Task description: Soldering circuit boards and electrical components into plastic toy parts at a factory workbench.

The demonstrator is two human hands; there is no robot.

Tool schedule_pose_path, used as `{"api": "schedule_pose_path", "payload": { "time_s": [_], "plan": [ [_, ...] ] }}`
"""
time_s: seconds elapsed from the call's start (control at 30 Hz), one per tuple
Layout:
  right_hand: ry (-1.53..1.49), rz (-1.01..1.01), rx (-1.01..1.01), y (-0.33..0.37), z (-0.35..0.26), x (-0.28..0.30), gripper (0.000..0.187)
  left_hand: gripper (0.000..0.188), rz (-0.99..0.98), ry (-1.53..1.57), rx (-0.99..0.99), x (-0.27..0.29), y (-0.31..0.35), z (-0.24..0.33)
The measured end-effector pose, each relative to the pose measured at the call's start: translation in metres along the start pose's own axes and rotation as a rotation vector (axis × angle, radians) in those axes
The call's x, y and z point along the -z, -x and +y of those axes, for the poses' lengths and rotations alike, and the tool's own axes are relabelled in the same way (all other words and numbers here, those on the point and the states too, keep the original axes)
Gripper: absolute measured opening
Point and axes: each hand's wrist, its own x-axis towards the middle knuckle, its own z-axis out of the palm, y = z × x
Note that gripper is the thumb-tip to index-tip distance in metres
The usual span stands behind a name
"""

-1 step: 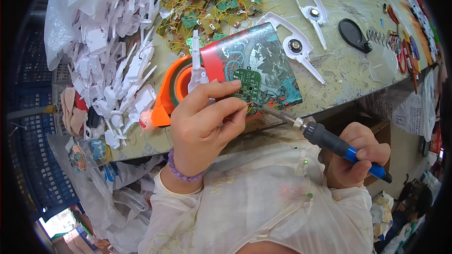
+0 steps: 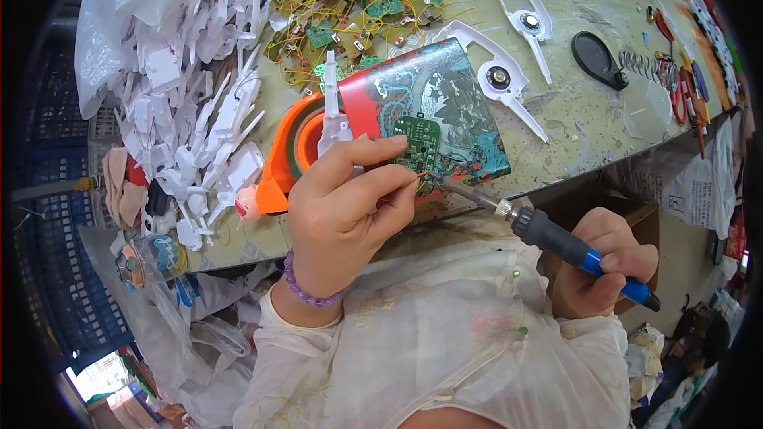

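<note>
A green circuit board (image 2: 420, 139) is over the red-and-teal box (image 2: 433, 83); the left hand (image 2: 343, 200), nearly closed, touches the board and pinches a wire (image 2: 423, 175). The right hand (image 2: 625, 257) encircles a soldering iron (image 2: 555, 237). Right of the box, white sheeting (image 2: 675, 200) bears illegible print.

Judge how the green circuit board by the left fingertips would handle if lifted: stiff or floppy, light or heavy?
The green circuit board would likely stay stiff, as it looks flat and unbent. It is probably light, with only small parts showing. The thin red wire at its lower edge, near the tip of the soldering iron, may flex.
</note>
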Motion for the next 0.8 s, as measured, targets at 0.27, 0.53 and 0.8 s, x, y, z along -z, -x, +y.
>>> {"api": "schedule_pose_path", "payload": {
  "time_s": [0.27,0.53,0.8],
  "plan": [
    [-0.048,-0.173,0.231,-0.005,0.007,0.001,0.025,0.017,0.000,-0.028,-0.002,0.001,0.002,0.000],
    [0.042,0.105,0.134,0.001,0.002,0.004,0.031,0.017,0.003,-0.029,-0.008,0.000,-0.001,0.002],
    [0.446,0.396,0.111,-0.033,-0.004,0.062,0.026,0.014,-0.006,-0.033,0.050,0.002,-0.002,0.008]
  ]
}}
